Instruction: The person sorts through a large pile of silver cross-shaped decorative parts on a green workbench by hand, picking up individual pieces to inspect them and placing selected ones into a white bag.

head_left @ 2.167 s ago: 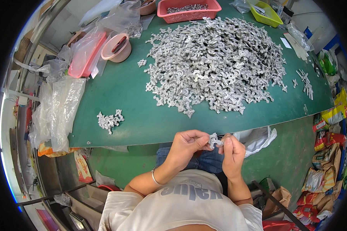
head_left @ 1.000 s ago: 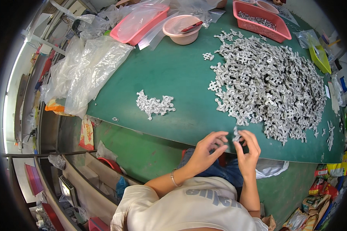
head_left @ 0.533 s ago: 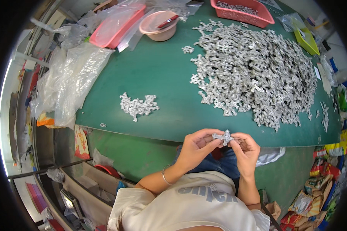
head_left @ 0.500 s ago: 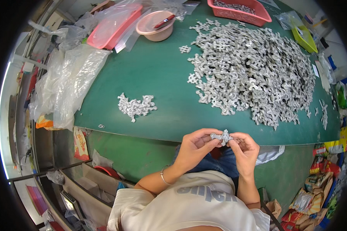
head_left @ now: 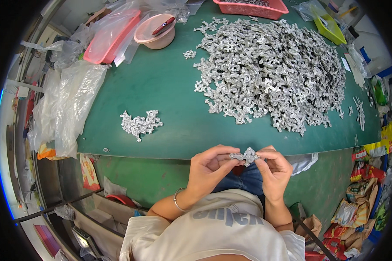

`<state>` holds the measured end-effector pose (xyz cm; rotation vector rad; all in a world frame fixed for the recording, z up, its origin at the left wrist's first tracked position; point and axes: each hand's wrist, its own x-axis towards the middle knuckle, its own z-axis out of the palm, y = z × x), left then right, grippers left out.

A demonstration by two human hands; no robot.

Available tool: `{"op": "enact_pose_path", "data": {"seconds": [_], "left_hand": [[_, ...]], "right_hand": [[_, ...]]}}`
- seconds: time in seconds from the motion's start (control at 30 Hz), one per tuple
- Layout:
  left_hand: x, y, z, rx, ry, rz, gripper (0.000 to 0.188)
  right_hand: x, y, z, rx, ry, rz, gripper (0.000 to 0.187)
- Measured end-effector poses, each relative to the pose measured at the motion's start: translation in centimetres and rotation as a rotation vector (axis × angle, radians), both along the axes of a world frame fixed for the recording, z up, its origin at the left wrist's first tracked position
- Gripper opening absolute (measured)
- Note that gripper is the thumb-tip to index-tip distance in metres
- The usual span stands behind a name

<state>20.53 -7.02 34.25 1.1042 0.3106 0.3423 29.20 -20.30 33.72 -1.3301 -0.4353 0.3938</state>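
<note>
Between my two hands, just off the table's near edge, is a small grey metal casting [head_left: 249, 156] with several rounded arms. My left hand [head_left: 211, 167] pinches its left end between thumb and fingers. On the other side, my right hand [head_left: 272, 169] grips the right end between thumb and forefinger. A big heap of similar grey castings [head_left: 274, 74] covers the right part of the green table [head_left: 161, 87]. To the left, a small cluster of castings [head_left: 140, 125] lies apart near the near edge.
At the back stand a pink basket [head_left: 252, 9], a pale round basket [head_left: 154, 37] with a red-handled tool [head_left: 163, 26] across it, and a yellow-green tray [head_left: 330, 29]. Clear plastic bags [head_left: 74, 95] hang over the left edge. Packets and bags [head_left: 357, 200] are stacked at the right.
The casting has been turned between my fingers, and my grip has shifted slightly. The whole view has moved a little, so the table and heap appear farther left and up.
</note>
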Motion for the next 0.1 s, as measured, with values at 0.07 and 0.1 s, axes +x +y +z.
{"op": "enact_pose_path", "data": {"seconds": [0.07,0.1], "left_hand": [[-0.06,-0.06,-0.06,0.007,0.0,0.0,0.023],[-0.04,-0.09,-0.08,0.013,0.002,0.0,0.023]], "right_hand": [[0.08,-0.12,-0.18,-0.001,-0.037,0.006,0.016],[0.17,-0.22,-0.42,-0.001,-0.056,0.009,0.016]]}}
